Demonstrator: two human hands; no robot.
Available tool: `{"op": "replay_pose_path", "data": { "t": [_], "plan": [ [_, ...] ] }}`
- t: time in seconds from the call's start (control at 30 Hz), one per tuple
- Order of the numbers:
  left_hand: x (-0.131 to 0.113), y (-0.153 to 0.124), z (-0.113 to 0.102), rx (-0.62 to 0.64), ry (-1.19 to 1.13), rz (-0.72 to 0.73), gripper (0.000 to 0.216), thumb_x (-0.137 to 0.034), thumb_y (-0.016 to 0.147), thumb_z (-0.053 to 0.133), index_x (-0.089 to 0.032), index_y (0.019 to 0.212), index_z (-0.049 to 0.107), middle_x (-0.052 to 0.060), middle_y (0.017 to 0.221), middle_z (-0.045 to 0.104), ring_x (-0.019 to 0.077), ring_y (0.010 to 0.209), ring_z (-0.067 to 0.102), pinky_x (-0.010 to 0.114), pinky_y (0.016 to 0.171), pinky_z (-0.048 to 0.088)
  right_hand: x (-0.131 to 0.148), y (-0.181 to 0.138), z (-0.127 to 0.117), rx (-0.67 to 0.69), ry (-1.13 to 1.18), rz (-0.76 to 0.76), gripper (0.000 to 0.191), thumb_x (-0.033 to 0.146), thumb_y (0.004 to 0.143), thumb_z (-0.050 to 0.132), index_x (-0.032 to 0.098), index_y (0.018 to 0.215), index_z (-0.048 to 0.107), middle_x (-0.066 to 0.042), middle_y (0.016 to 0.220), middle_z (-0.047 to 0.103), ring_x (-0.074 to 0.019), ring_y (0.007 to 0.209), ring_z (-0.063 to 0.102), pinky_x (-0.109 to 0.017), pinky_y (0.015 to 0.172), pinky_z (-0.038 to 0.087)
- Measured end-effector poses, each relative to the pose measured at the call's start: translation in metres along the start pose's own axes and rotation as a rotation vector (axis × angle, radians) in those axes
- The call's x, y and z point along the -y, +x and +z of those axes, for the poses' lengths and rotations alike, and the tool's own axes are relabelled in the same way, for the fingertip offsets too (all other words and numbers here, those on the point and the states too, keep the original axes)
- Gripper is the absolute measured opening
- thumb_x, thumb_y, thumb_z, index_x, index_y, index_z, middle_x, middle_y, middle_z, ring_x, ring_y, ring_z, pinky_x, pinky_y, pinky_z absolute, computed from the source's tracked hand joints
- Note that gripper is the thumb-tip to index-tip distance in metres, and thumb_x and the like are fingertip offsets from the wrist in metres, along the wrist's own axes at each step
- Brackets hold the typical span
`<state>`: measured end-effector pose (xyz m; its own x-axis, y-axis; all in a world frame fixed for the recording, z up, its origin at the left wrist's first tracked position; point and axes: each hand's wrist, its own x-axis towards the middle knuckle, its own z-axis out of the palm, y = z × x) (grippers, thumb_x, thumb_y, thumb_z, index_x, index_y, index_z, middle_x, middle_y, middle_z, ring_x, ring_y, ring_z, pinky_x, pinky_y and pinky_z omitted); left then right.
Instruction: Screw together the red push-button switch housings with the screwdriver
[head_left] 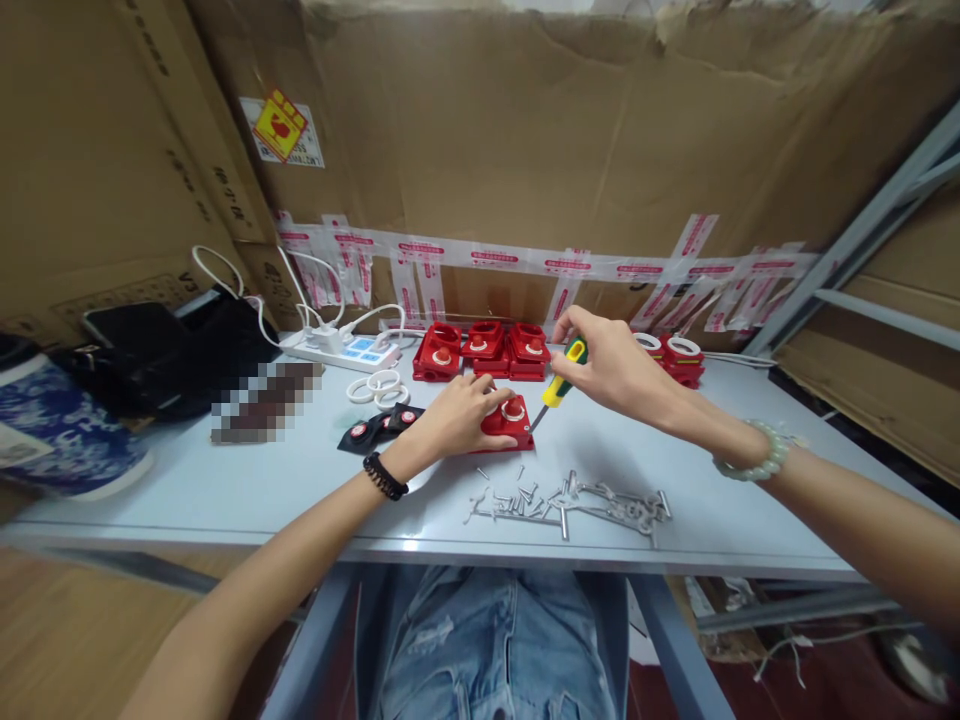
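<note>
A red plastic housing with a round red knob lies on the table in front of me. My left hand is closed around its left side, pressing it against the tabletop. In my right hand is a screwdriver with a yellow and green handle, gripped by the fingers and thumb. Its shaft slants down to the right corner of the housing; whether the tip sits in a screw is too small to tell. Loose screws and metal pins lie scattered just nearer to me.
Several more red housings stand along the back, two with white rings at the right. White rings, black pieces with red discs, a power strip, a black bag and a blue-white cup occupy the left side. Cardboard walls the back.
</note>
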<state>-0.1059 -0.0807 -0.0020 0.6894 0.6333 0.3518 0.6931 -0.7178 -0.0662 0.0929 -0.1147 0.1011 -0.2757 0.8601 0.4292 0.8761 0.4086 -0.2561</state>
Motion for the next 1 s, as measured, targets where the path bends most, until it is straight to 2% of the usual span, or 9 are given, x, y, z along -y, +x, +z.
{"op": "replay_pose_path", "data": {
  "t": [0.17, 0.57, 0.67, 0.8, 1.0],
  "plan": [
    [-0.002, 0.000, -0.002, 0.017, 0.017, -0.014, 0.056, -0.062, 0.076, 0.055, -0.020, 0.114, 0.057, 0.010, 0.098, 0.057, 0.0244, 0.085, 0.054, 0.038, 0.080, 0.041, 0.003, 0.002, -0.004, -0.027, -0.003, -0.001, 0.013, 0.023, 0.073, 0.052, 0.019, 0.085, 0.050, 0.001, 0.064, 0.053, -0.0115, 0.056, 0.043, -0.024, 0.055, 0.031],
    [0.000, 0.000, 0.002, -0.005, 0.023, -0.011, 0.058, -0.063, 0.076, 0.054, -0.021, 0.115, 0.055, 0.010, 0.099, 0.056, 0.0246, 0.087, 0.054, 0.038, 0.082, 0.040, 0.005, 0.006, 0.001, -0.040, -0.075, -0.021, 0.013, 0.021, 0.075, 0.051, 0.018, 0.087, 0.052, 0.001, 0.063, 0.055, -0.0123, 0.057, 0.045, -0.025, 0.057, 0.032],
    [0.000, -0.001, 0.003, -0.012, 0.033, -0.009, 0.058, -0.063, 0.076, 0.054, -0.022, 0.115, 0.055, 0.009, 0.099, 0.056, 0.0246, 0.086, 0.054, 0.037, 0.082, 0.040, 0.011, 0.007, 0.003, -0.038, -0.179, -0.024, 0.014, 0.021, 0.077, 0.051, 0.016, 0.090, 0.053, -0.002, 0.065, 0.059, -0.0137, 0.057, 0.048, -0.026, 0.056, 0.032],
    [0.001, -0.001, 0.004, -0.023, 0.028, -0.006, 0.059, -0.063, 0.075, 0.055, -0.021, 0.117, 0.055, 0.010, 0.098, 0.056, 0.0244, 0.085, 0.054, 0.037, 0.081, 0.040, 0.028, 0.007, 0.004, -0.022, -0.432, -0.049, 0.022, 0.027, 0.081, 0.048, 0.011, 0.092, 0.057, -0.010, 0.067, 0.062, -0.0177, 0.056, 0.052, -0.028, 0.051, 0.028],
    [0.002, 0.001, 0.005, 0.007, 0.017, -0.008, 0.062, -0.064, 0.075, 0.053, -0.021, 0.119, 0.056, 0.011, 0.098, 0.056, 0.0266, 0.087, 0.054, 0.040, 0.082, 0.040, 0.043, 0.015, -0.004, 0.073, -0.564, -0.118, 0.035, 0.040, 0.086, 0.046, 0.014, 0.069, 0.062, -0.015, 0.061, 0.061, -0.0232, 0.061, 0.056, -0.031, 0.051, 0.028]
  ]
}}
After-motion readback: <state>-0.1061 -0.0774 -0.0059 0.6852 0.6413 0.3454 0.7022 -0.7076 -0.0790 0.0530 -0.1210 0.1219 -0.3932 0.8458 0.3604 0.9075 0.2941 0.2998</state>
